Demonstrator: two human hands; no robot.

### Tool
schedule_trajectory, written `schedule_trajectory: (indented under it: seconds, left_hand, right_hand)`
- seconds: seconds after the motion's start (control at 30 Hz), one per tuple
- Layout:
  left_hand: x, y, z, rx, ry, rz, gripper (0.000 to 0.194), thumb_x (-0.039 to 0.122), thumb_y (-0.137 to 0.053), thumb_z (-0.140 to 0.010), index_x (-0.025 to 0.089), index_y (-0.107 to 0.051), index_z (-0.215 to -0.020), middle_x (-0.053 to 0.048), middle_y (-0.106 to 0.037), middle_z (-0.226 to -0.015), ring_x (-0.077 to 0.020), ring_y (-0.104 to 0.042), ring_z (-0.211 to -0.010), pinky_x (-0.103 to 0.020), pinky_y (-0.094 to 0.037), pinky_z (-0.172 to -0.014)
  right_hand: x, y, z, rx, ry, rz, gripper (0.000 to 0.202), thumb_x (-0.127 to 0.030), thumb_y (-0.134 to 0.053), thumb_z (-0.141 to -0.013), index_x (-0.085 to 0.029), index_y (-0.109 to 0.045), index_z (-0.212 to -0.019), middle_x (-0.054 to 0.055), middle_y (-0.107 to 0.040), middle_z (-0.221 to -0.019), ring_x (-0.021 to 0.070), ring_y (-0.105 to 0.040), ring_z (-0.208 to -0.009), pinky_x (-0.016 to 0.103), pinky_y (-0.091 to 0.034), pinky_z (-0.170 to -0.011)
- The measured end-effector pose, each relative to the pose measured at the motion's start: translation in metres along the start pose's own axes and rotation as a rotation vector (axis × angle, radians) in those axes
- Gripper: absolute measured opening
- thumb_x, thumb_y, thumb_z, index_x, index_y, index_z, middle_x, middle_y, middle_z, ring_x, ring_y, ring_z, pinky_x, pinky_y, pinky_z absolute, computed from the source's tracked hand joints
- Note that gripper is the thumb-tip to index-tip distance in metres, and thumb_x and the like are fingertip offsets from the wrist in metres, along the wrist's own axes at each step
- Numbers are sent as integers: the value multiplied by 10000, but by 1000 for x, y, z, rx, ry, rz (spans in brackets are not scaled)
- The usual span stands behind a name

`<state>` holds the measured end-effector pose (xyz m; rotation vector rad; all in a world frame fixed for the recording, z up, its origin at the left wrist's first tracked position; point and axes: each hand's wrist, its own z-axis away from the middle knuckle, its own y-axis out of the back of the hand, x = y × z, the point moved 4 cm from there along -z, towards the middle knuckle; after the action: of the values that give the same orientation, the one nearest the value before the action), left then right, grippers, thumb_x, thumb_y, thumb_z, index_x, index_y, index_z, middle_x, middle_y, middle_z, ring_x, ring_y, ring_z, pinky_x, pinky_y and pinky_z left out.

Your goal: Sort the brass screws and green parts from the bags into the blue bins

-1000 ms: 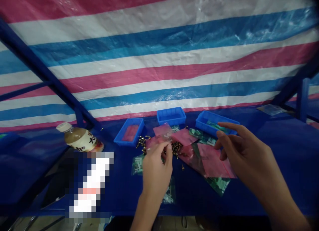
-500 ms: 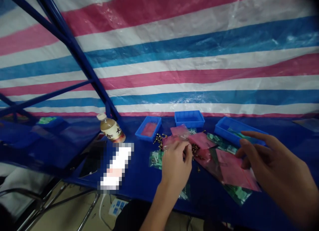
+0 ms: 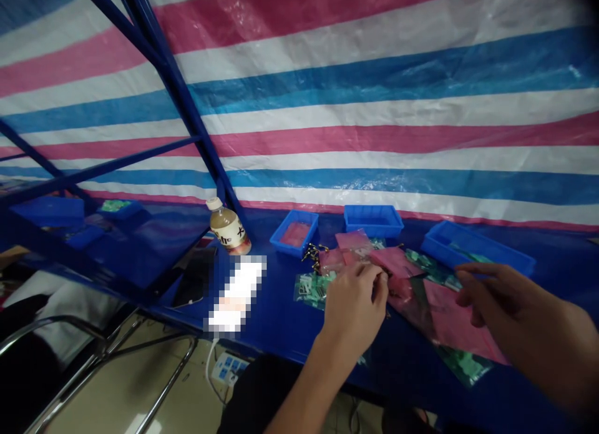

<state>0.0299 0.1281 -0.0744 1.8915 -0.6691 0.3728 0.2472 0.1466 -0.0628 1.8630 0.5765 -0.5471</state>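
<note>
The left hand [image 3: 355,300] curls over pink bags [image 3: 397,261] lying before 3 trays [image 3: 374,228]; any held item is hidden. The right hand [image 3: 524,309], loosely bent, hovers near them; its grip cannot be told.

From here it looks like a packing workshop, with striped sheeting [image 3: 374,115] behind a blue surface [image 3: 276,328] bearing trays [image 3: 374,231] and pink bags [image 3: 453,315].

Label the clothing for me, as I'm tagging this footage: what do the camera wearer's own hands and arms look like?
The left hand and right hand are both ungloved. The left forearm shows no sleeve, watch or bracelet. Blur and hidden fingers leave rings uncertain.
</note>
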Motion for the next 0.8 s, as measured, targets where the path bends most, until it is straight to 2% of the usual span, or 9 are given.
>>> schedule_trajectory:
  seconds: [0.1,0.27,0.4,0.5,0.6,0.7,0.8]
  left_hand:
    - [2,-5,2,-22,-18,-17,212,251,-444,-948,221,-654,-936,-45,-686,-904,-180,-631,-747,-282,-458,-621]
    - [3,-11,4,-40,-41,-44,227,258,-450,-948,210,-668,-992,-63,-679,-911,-207,-635,-838,-296,-477,-667]
    - [-3,-9,2,-57,-35,-53,203,251,-472,-937,219,-671,-951,-58,-681,-907,-204,-629,-810,-294,-466,-660]
    - [-17,7,-3,15,62,-50,226,241,-446,-949,222,-670,-934,-48,-682,-871,-174,-611,-708,-286,-439,-647]
    - [-30,22,-7,100,154,-34,242,247,-430,-959,215,-663,-905,-38,-683,-846,-157,-599,-686,-266,-404,-631]
    - [-32,20,-7,87,176,-3,239,262,-437,-958,215,-662,-892,-24,-684,-804,-143,-586,-633,-249,-364,-576]
    - [-24,7,-5,46,141,-1,244,272,-441,-954,213,-665,-875,-34,-675,-760,-150,-574,-601,-258,-346,-553]
  right_hand:
    - [-3,-16,4,-216,106,57,250,-526,-567,-829,-335,-659,-961,35,-707,-684,210,-630,-480,304,-444,-466]
    - [-10,-50,15,-335,321,44,259,-457,-494,-902,-287,-672,-984,55,-734,-825,237,-686,-650,310,-476,-556]
    - [-13,-72,24,-443,428,69,205,-317,-502,-899,-263,-690,-961,65,-726,-898,236,-690,-749,322,-502,-612]
    - [-12,-78,29,-470,465,90,207,-232,-519,-866,-259,-705,-953,78,-719,-972,255,-689,-860,363,-526,-719]
    - [-11,-81,32,-500,465,111,220,-198,-513,-864,-248,-702,-964,82,-713,-991,248,-687,-859,380,-530,-771]
    - [-11,-87,34,-503,448,138,197,-191,-544,-852,-239,-684,-982,78,-708,-988,248,-685,-854,373,-532,-754]
    - [-13,-94,36,-462,440,163,159,-185,-557,-848,-231,-653,-967,74,-701,-973,251,-681,-861,358,-529,-722]
